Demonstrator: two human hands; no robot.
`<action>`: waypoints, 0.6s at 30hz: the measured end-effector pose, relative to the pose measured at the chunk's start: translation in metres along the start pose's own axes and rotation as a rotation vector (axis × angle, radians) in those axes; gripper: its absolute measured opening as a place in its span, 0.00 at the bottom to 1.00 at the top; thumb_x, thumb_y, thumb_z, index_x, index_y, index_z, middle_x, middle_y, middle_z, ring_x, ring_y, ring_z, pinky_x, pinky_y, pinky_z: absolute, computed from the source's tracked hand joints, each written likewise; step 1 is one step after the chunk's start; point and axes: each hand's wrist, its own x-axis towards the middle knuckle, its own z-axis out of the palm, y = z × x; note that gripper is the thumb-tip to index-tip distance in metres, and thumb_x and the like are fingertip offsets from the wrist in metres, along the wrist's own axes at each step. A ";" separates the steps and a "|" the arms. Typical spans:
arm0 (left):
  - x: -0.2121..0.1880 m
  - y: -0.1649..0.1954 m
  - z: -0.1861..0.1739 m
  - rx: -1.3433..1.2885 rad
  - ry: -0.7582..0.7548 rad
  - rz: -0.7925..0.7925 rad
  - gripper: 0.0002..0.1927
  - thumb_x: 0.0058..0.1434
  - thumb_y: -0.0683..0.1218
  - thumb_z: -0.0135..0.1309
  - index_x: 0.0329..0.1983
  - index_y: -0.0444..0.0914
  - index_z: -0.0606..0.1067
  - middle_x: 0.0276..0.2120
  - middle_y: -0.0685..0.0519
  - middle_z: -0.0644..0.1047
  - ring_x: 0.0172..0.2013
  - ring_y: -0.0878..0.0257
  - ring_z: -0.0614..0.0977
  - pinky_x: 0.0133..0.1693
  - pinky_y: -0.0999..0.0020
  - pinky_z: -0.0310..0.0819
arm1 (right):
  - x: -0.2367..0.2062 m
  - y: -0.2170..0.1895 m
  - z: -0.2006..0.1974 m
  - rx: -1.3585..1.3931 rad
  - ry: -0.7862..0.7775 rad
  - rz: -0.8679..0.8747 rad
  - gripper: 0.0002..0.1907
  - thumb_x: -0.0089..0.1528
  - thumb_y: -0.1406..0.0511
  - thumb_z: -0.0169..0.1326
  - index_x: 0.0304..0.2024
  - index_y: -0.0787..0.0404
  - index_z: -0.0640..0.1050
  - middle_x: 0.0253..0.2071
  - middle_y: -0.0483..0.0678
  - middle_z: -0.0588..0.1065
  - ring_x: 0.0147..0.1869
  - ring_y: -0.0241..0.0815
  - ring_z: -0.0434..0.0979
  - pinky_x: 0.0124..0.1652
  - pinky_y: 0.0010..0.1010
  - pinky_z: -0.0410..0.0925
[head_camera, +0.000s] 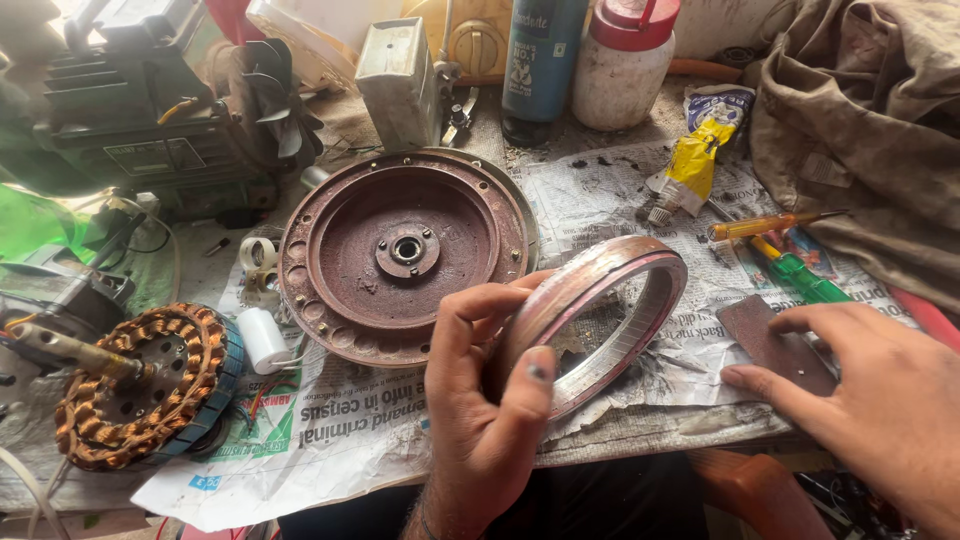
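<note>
My left hand (485, 395) grips a rusty metal ring (640, 275), holding it tilted on edge over the newspaper, thumb inside its rim. My right hand (880, 385) lies flat at the right, fingertips pressing a small brown sheet of sandpaper (770, 335). Behind the ring lies a round rusty motor cover (340, 260) with a bearing hub at its centre. A copper-wound stator (140, 385) with a shaft sits at the left, next to a white capacitor (262, 338).
Newspaper (330, 430) covers the bench. A yellow-handled screwdriver (770, 225) and a green one (800, 275) lie right of the ring, a yellow tube (695, 165) behind them. A blue can (540, 60), white jar (620, 65), metal box (400, 80) and dirty cloth (870, 120) stand behind.
</note>
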 end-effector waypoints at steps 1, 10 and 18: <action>0.000 -0.001 0.002 -0.004 -0.004 -0.003 0.18 0.69 0.43 0.50 0.59 0.32 0.64 0.59 0.37 0.76 0.55 0.59 0.82 0.57 0.63 0.80 | 0.000 -0.004 -0.002 -0.045 -0.020 0.012 0.32 0.46 0.47 0.70 0.46 0.58 0.84 0.45 0.50 0.83 0.46 0.46 0.84 0.45 0.37 0.75; 0.000 -0.003 0.000 0.022 0.016 0.002 0.25 0.70 0.50 0.56 0.62 0.33 0.63 0.53 0.37 0.79 0.51 0.60 0.83 0.51 0.66 0.80 | -0.014 0.025 0.007 0.689 0.017 -0.298 0.20 0.63 0.61 0.57 0.55 0.62 0.81 0.50 0.52 0.78 0.49 0.43 0.82 0.49 0.34 0.72; -0.002 -0.001 0.001 -0.001 -0.016 0.024 0.24 0.73 0.50 0.55 0.62 0.32 0.62 0.55 0.38 0.78 0.54 0.60 0.82 0.54 0.66 0.81 | -0.013 0.042 0.027 2.017 -0.720 0.035 0.30 0.74 0.57 0.50 0.64 0.80 0.64 0.46 0.71 0.75 0.44 0.56 0.75 0.41 0.41 0.69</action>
